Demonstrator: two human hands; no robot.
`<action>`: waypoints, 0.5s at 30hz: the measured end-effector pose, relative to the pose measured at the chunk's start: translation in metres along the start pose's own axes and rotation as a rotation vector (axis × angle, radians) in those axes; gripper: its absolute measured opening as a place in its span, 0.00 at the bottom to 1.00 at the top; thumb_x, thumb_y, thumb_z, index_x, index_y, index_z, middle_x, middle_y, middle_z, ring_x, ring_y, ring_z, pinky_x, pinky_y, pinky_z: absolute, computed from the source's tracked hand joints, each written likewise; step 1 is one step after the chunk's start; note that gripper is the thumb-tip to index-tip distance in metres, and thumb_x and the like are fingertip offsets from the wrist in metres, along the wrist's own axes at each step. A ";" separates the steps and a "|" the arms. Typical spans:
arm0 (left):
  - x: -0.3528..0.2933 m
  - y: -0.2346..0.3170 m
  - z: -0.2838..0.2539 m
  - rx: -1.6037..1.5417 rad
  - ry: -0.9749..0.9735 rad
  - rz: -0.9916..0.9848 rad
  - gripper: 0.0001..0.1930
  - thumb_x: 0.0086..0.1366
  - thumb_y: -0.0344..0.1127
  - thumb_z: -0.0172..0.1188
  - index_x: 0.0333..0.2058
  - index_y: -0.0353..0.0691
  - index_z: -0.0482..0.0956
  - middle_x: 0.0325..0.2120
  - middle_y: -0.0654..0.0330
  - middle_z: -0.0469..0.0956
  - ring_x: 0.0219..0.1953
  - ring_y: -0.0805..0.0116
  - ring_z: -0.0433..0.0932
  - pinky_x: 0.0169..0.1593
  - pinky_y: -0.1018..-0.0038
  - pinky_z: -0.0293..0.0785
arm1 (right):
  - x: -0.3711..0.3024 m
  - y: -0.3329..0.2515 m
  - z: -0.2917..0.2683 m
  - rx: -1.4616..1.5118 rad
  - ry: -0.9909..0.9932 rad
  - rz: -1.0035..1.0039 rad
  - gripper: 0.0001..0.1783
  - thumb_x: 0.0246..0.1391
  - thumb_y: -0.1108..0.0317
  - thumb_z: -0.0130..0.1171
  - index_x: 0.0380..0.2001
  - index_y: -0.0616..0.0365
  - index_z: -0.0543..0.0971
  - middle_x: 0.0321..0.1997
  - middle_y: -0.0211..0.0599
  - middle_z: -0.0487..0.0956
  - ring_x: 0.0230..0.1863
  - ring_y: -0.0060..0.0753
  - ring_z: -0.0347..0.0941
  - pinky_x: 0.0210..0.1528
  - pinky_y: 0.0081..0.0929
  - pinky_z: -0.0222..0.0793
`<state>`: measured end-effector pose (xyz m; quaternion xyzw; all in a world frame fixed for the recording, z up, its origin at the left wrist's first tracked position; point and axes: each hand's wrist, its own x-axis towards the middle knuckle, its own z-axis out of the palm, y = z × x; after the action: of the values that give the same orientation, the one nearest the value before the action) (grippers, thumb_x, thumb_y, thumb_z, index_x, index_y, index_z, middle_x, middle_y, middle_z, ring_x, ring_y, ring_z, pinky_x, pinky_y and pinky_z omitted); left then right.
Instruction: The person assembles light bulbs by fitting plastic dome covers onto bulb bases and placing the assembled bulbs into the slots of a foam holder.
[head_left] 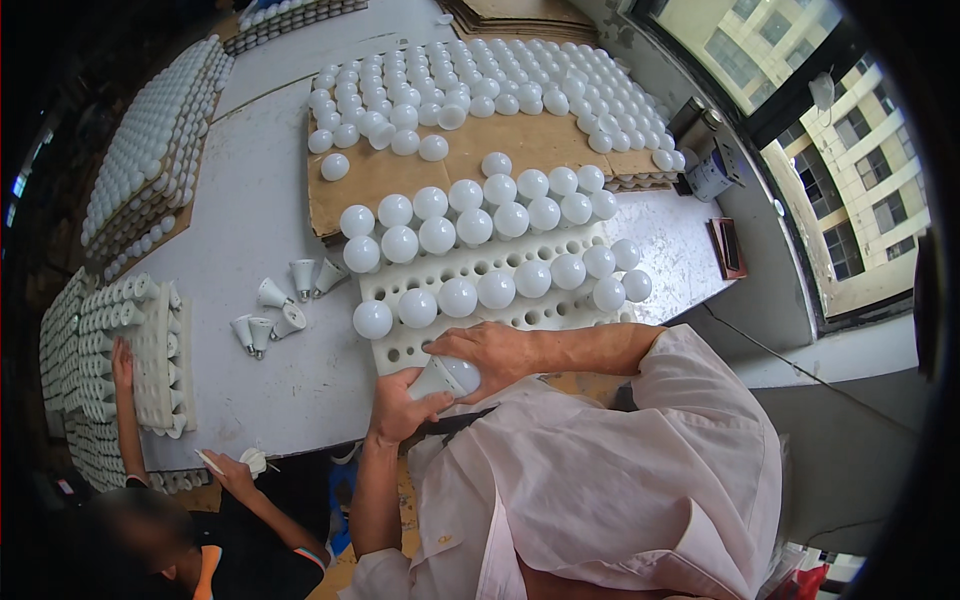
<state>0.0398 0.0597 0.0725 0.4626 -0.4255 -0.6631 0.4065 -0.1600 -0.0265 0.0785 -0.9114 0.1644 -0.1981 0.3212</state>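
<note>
The white, smooth-surfaced tabletop [250,200] supports the assembly. A flat brown cardboard sheet [540,140] at the far side carries clustered white, rounded domes [433,148]. Nearer the person, a white, rectangular perforated tray [500,248] holds rows of glossy white globes [497,290]; open holes show between rows. The left hand [398,407] has its fingers clenched around a white bulb with conical body and rounded dome [428,382]. The right hand [487,350] bends its fingers over the bulb's upper side; grip firmness cannot be determined. The bulb is tilted, dome rightward, at the tray's near edge. White conical housings [303,275] lie loose left of the tray.
</note>
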 end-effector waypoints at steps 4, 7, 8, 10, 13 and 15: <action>0.003 0.002 -0.005 -0.012 -0.047 -0.046 0.18 0.52 0.38 0.71 0.33 0.26 0.78 0.20 0.61 0.77 0.15 0.80 0.71 0.15 0.84 0.61 | -0.003 0.000 0.006 0.021 0.044 0.025 0.40 0.34 0.59 0.71 0.52 0.61 0.66 0.38 0.46 0.76 0.34 0.51 0.78 0.35 0.41 0.76; 0.006 -0.003 -0.009 0.021 -0.085 -0.125 0.14 0.54 0.34 0.67 0.33 0.27 0.79 0.22 0.60 0.77 0.19 0.78 0.72 0.21 0.82 0.68 | -0.003 0.005 0.014 0.035 0.047 0.061 0.41 0.32 0.60 0.72 0.52 0.60 0.67 0.38 0.44 0.75 0.38 0.49 0.77 0.38 0.39 0.76; 0.008 -0.007 -0.009 -0.045 -0.100 -0.163 0.15 0.54 0.34 0.66 0.34 0.26 0.78 0.22 0.60 0.77 0.17 0.77 0.72 0.18 0.83 0.65 | 0.001 0.008 0.018 0.110 0.169 -0.074 0.39 0.32 0.62 0.73 0.51 0.59 0.68 0.39 0.43 0.75 0.41 0.48 0.76 0.40 0.38 0.75; 0.009 -0.010 -0.007 -0.112 -0.114 -0.201 0.15 0.55 0.33 0.66 0.34 0.25 0.78 0.21 0.59 0.76 0.16 0.77 0.71 0.16 0.83 0.63 | 0.001 0.013 0.020 0.186 0.291 -0.209 0.38 0.31 0.63 0.73 0.49 0.58 0.70 0.40 0.43 0.75 0.44 0.46 0.76 0.43 0.36 0.75; 0.012 -0.011 -0.003 -0.279 -0.122 -0.193 0.16 0.56 0.33 0.65 0.36 0.23 0.76 0.20 0.58 0.76 0.13 0.78 0.70 0.12 0.84 0.58 | 0.000 0.017 0.020 0.281 0.267 -0.276 0.33 0.31 0.67 0.74 0.45 0.57 0.73 0.42 0.42 0.75 0.46 0.43 0.74 0.47 0.34 0.73; 0.014 -0.018 -0.003 -0.299 -0.136 -0.200 0.16 0.56 0.32 0.64 0.37 0.22 0.75 0.20 0.56 0.76 0.13 0.77 0.71 0.11 0.85 0.55 | -0.001 0.017 0.018 0.330 0.270 -0.277 0.28 0.33 0.68 0.73 0.42 0.57 0.75 0.45 0.43 0.75 0.45 0.42 0.74 0.47 0.35 0.73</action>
<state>0.0366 0.0512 0.0516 0.3912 -0.3006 -0.7857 0.3733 -0.1557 -0.0291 0.0543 -0.8257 0.0450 -0.3843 0.4105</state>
